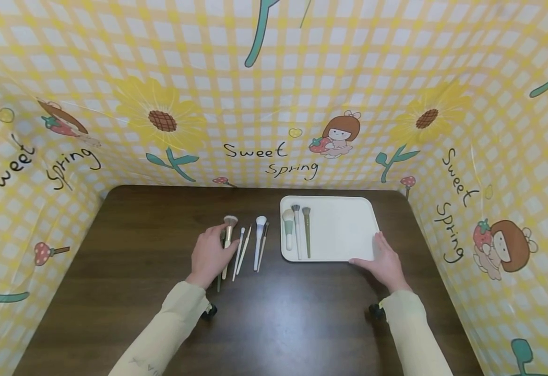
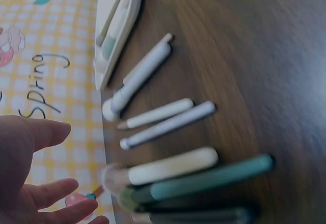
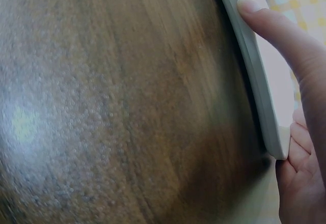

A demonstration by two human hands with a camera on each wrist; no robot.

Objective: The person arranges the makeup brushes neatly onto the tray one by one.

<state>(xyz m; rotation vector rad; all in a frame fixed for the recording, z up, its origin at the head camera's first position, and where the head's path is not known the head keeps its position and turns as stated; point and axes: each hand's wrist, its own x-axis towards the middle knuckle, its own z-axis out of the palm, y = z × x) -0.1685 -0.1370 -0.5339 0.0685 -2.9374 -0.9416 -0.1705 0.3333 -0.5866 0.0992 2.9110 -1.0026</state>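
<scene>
My left hand (image 1: 208,256) hovers over the left end of a row of makeup brushes, fingers spread. In the left wrist view nothing lies between those fingers; closest to them are a cream-handled brush (image 2: 173,166) and a green-handled brush (image 2: 214,178). A dark-handled brush (image 2: 204,216) lies beside these, partly cut off. Further right in the row are two slim brushes (image 1: 243,250) and a large white brush (image 1: 260,235) beside a thin one (image 1: 264,245). My right hand (image 1: 386,263) holds the white tray (image 1: 344,227) by its near right corner, thumb on the front rim, fingers along the side.
Inside the tray, at its left, lie a pale green and white brush (image 1: 288,227), a white-handled brush (image 1: 298,235) and an olive brush (image 1: 307,232). Brown wood table (image 1: 293,324) lies beneath everything. A yellow checked cloth (image 1: 236,104) walls in the back and sides.
</scene>
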